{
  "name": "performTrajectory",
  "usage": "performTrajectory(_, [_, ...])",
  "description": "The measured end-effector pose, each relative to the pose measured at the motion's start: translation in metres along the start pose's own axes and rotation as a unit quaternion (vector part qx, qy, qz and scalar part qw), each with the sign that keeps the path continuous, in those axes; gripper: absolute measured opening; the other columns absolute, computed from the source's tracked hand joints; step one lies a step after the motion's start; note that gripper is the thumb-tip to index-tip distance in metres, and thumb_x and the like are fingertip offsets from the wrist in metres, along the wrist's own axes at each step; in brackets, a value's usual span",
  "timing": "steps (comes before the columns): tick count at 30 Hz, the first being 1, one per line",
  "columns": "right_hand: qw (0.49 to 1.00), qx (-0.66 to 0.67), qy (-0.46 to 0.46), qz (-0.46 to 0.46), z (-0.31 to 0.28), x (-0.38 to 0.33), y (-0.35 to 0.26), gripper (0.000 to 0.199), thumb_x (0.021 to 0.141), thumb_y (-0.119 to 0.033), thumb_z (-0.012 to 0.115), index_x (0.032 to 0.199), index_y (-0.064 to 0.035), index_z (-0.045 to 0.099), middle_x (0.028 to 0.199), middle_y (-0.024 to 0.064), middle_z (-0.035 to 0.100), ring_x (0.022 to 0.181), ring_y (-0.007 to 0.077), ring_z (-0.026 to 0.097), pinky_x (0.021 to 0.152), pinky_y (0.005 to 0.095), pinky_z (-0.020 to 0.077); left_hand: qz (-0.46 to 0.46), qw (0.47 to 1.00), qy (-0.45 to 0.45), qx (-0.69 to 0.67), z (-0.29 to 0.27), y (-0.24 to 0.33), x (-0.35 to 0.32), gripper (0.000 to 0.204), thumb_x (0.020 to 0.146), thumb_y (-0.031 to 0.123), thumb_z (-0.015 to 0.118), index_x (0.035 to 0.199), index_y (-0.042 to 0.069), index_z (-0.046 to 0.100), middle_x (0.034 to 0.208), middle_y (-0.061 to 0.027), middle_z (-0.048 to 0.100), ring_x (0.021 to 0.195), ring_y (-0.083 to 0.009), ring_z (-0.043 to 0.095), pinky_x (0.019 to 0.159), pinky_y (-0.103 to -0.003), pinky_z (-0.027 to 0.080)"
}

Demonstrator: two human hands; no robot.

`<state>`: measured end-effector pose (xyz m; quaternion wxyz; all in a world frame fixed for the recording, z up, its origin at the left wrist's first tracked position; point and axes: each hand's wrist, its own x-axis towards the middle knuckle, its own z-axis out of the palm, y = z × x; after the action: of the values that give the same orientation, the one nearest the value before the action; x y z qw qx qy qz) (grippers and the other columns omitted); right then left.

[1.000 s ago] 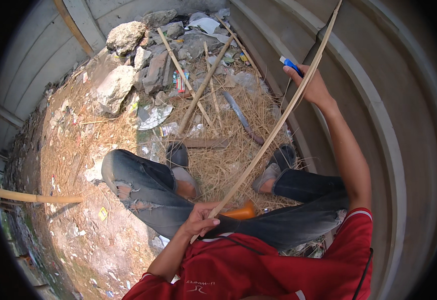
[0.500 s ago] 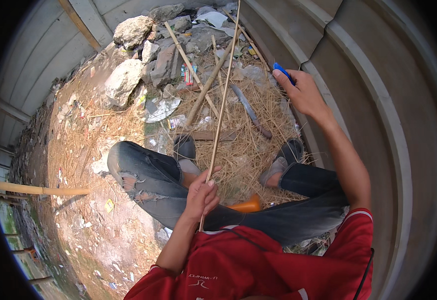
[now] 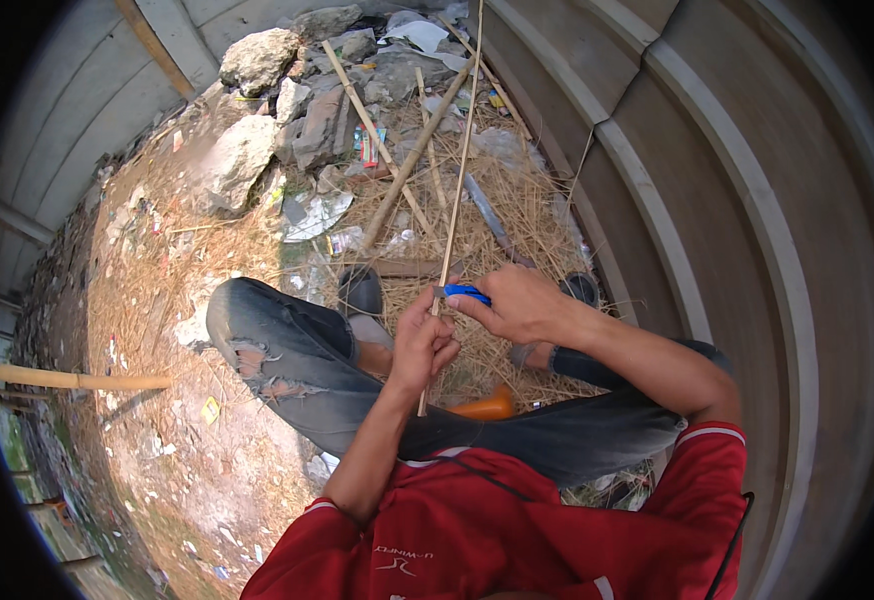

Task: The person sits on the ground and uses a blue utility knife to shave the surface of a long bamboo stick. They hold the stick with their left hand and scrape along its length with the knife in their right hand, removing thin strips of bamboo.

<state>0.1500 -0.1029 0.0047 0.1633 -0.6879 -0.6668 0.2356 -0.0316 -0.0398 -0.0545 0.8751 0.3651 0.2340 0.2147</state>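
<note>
A long, thin bamboo strip (image 3: 462, 165) runs from my lap up past the far end of the ground. My left hand (image 3: 420, 345) is closed around its lower part, thumb toward the top. In my right hand (image 3: 522, 305) is a small blue-handled knife (image 3: 469, 293), its tip against the strip right beside my left thumb and forefinger. The blade itself is mostly hidden. A machete (image 3: 482, 208) with a dark handle lies on the straw beyond my hands. Between my legs sits an orange plastic object (image 3: 489, 404), partly covered by my thigh.
Thicker bamboo poles (image 3: 412, 165) lie crossed over straw shavings (image 3: 537, 215). Pale rocks (image 3: 242, 160) and litter are at the far left. A corrugated wall (image 3: 697, 190) rises close on my right. One bamboo pole (image 3: 77, 378) juts in from the left.
My right hand has swung in from the upper right, bringing the blue-handled knife to the strip beside my left hand. The left hand, still gripping the strip, has shifted slightly up and right.
</note>
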Motion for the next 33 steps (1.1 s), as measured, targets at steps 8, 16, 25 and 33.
performTrajectory(8, [0.993, -0.076, 0.052, -0.076, 0.015, 0.025, 0.011, 0.064, 0.096, -0.056, 0.049, 0.076, 0.0014, 0.068, 0.059, 0.024, 0.058, 0.062, 0.0448, 0.061, 0.062, 0.0531, 0.049, 0.005, 0.999, 0.034, 0.037, -0.016, 0.002, -0.005, 0.064, 0.082, -0.002, 0.044, 0.146, 0.007, 0.04, 0.058, 0.0058, 0.034, 0.042, -0.0036, 0.023, 0.038, -0.02, 0.022])
performTrajectory(16, [0.994, -0.054, 0.05, 0.082, -0.042, 0.053, 0.058, 0.07, 0.098, -0.059, 0.045, 0.074, 0.0035, 0.065, 0.056, 0.0232, 0.054, 0.06, 0.0424, 0.06, 0.061, 0.0497, 0.0471, -0.036, 0.999, -0.002, -0.023, -0.012, -0.029, -0.05, 0.067, 0.08, -0.004, 0.043, 0.147, 0.004, 0.039, 0.057, 0.0059, 0.033, 0.042, -0.003, 0.022, 0.039, -0.02, 0.022])
performTrajectory(25, [0.993, -0.085, 0.005, -0.079, 0.008, 0.019, 0.006, 0.059, 0.095, -0.056, 0.051, 0.081, -0.0028, 0.072, 0.06, 0.0203, 0.061, 0.061, 0.0437, 0.062, 0.062, 0.0521, 0.05, 0.008, 0.998, 0.033, 0.054, -0.02, 0.001, -0.024, 0.063, 0.08, -0.003, 0.042, 0.143, 0.003, 0.043, 0.058, 0.0057, 0.035, 0.042, -0.0026, 0.023, 0.037, -0.019, 0.023])
performTrajectory(33, [0.979, -0.05, 0.155, 0.126, -0.063, 0.076, 0.078, 0.069, 0.095, -0.06, 0.046, 0.08, 0.0037, 0.068, 0.073, 0.0263, 0.065, 0.075, 0.0456, 0.064, 0.071, 0.0518, 0.0496, 0.016, 0.995, -0.009, 0.096, -0.032, -0.021, -0.061, 0.068, 0.078, -0.004, 0.045, 0.146, 0.001, 0.04, 0.057, 0.0032, 0.038, 0.04, -0.0043, 0.028, 0.038, -0.021, 0.023])
